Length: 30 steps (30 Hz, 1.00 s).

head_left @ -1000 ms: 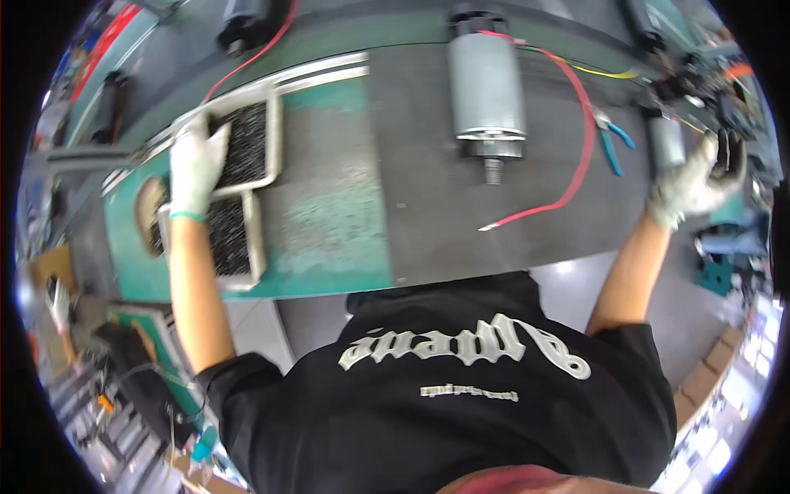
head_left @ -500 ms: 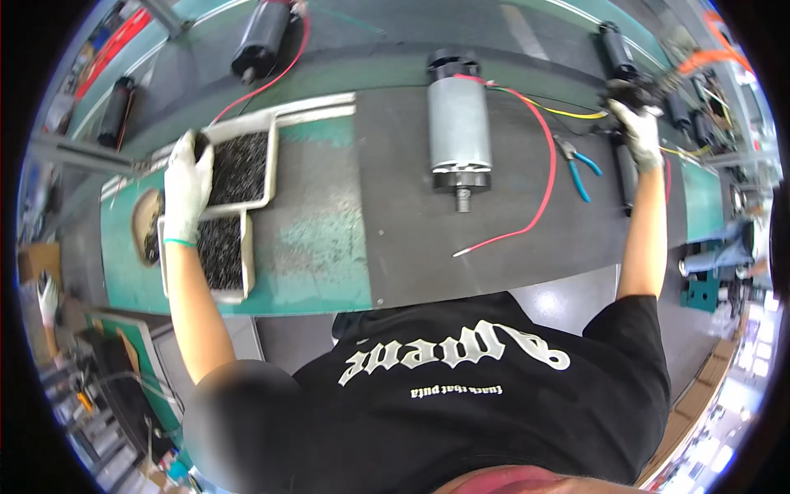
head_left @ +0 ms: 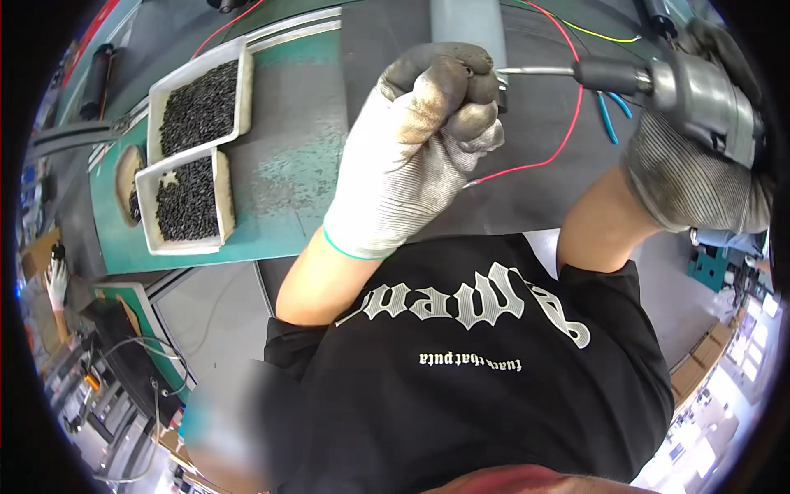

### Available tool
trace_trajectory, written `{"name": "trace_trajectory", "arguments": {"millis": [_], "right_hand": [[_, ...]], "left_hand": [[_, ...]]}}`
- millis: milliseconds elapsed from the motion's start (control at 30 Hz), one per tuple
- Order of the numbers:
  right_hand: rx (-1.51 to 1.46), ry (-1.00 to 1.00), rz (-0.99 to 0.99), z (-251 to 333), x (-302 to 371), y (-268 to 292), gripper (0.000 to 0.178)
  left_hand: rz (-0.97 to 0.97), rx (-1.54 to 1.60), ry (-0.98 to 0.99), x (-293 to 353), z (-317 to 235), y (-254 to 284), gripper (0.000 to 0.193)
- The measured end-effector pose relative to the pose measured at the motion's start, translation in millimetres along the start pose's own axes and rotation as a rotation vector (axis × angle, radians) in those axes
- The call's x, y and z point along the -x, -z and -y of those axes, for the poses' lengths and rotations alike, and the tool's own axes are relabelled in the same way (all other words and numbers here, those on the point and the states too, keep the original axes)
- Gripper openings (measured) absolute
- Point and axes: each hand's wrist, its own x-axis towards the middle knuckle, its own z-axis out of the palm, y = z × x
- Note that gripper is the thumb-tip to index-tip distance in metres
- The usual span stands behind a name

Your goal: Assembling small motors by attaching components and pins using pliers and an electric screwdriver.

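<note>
My left hand [head_left: 420, 140], in a white glove with dirty fingertips, is closed in a pinch before my chest. Between its fingers shows the small dark end of what looks like a black screw [head_left: 470, 72], mostly hidden. My right hand [head_left: 691, 165], gloved too, is wrapped round a dark power screwdriver [head_left: 699, 99]. Its long metal bit [head_left: 539, 72] points left, the tip right beside my left fingertips. Behind my left hand, a silver cylindrical motor [head_left: 469, 25] stands partly hidden on the bench.
Two white bins [head_left: 245, 90] of small black screws sit at the left, beside a round shallow dish [head_left: 127, 177]. Blue-handled pliers [head_left: 609, 122] and a red wire [head_left: 568, 132] lie right of the motor. Another person's gloved hand [head_left: 58, 284] shows at far left.
My left hand has come from the bins to the middle. My right hand has brought the screwdriver from the far right in toward it. The view has tipped nearer to my body.
</note>
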Motion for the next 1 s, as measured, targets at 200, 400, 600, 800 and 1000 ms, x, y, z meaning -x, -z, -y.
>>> {"name": "trace_trajectory", "arguments": {"millis": [200,400,600,800,1000], "right_hand": [[0.192,-0.020,-0.095,2,16,6,0.028],[0.339,-0.114,-0.205,-13,39,21,0.029],[0.095,-0.271,-0.108,-28,69,38,0.037],[0.017,-0.309,0.115,-32,58,50,0.043],[0.572,-0.096,-0.265,-41,65,39,0.052]], "left_hand": [[-0.159,0.074,0.063,-3,24,-9,0.030],[-0.428,-0.540,0.175,21,27,-8,0.029],[-0.559,-0.495,0.371,49,57,4,0.031],[-0.272,0.098,0.427,47,62,22,0.029],[-0.657,0.305,0.349,23,59,45,0.029]]}}
